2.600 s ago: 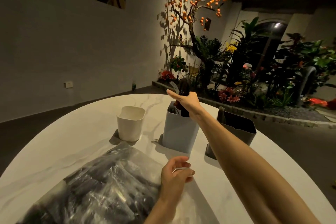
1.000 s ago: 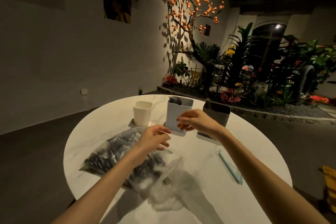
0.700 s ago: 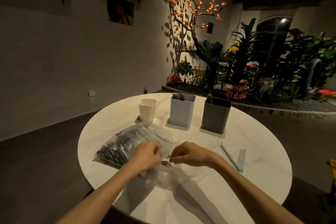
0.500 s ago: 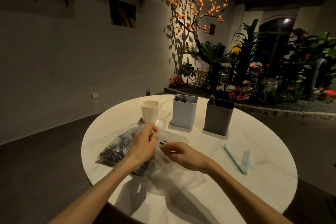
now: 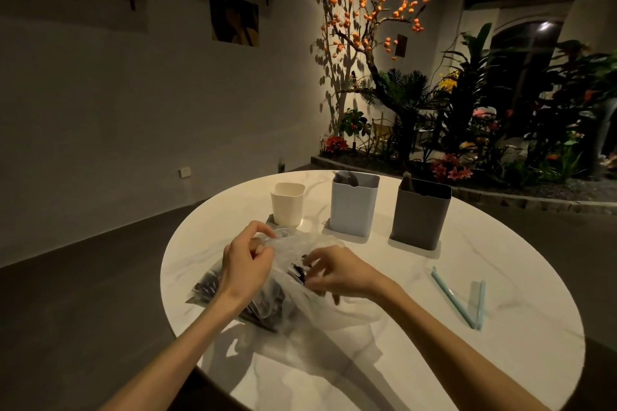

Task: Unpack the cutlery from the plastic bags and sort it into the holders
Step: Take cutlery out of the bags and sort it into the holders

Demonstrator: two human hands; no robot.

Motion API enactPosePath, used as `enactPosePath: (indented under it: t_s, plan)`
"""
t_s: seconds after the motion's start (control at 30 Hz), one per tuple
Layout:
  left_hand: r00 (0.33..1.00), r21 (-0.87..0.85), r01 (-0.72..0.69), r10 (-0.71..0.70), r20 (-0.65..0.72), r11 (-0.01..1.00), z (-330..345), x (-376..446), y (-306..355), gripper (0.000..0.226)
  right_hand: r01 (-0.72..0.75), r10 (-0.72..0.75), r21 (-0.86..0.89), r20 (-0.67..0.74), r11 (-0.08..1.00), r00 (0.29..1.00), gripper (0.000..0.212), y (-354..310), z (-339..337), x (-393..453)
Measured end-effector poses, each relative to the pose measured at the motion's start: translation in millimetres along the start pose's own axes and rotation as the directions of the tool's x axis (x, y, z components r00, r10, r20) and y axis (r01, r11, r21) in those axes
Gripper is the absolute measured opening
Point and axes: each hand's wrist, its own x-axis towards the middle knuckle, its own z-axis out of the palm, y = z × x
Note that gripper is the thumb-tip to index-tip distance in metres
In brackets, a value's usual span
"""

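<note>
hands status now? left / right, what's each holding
Left hand: pinching the upper edge of the clear plastic bag, holding it up.
Right hand: fingers curled at the bag's opening on dark cutlery; firm grip cannot be told.

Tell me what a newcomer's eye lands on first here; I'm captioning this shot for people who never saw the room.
Probably the lit tree with orange fruit against the far wall, above a bed of plants. Nearer, on the round white table, the left hand and right hand pull at a clear plastic bag of dark cutlery. Behind them stand three holders in a row: cream, pale blue, grey.
</note>
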Motion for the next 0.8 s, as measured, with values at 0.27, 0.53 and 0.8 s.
enactPosePath:
  t_s: [0.27, 0.53, 0.8]
  plan:
    - [0.962, 0.389, -0.241, 0.167, 0.215, 0.889, -7.5, 8.6, 0.4, 0.045, -0.05, 0.025, -0.224, -0.113, 0.973, 0.993, 0.039, -4.1, 10.8, 29.7]
    - [0.959, 0.483, -0.226, 0.107, 0.261, 0.846, -6.2, 6.3, 2.3, 0.058, -0.193, 0.168, -0.301, -0.107, 0.934, 0.98, 0.041, -15.6, 46.5, 53.9]
    - [0.95, 0.298, -0.191, 0.099, 0.297, 0.935, -3.7, 5.1, 5.7, 0.064, -0.235, 0.225, -0.405, -0.071, 0.884, 0.972, 0.056, -17.4, 48.3, 46.6]
